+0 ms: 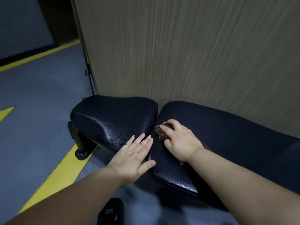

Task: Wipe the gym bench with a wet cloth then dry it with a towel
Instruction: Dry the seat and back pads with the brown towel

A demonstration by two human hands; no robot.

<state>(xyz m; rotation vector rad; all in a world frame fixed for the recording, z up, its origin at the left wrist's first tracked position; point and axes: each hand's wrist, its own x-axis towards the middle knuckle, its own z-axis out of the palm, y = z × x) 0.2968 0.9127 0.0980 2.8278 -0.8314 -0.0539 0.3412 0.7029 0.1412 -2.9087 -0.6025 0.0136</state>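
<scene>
right hand [180, 142] is clamping its grip on the brown cloth [159, 133] on the gym bench [227, 127], left hand [134, 156] is lying flat, grip apart, and droplets are beading the seat pad [113, 117], so drying's probably all left.

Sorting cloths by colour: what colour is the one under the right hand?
Brown, seen in the head view: the cloth peeks out beneath the right hand.

A tall wood-grain panel [194, 54] fills the far right. Grey floor [40, 103] with yellow stripes [65, 172] spreads left, meeting a dark wall [21, 21]. Light is dim.
</scene>
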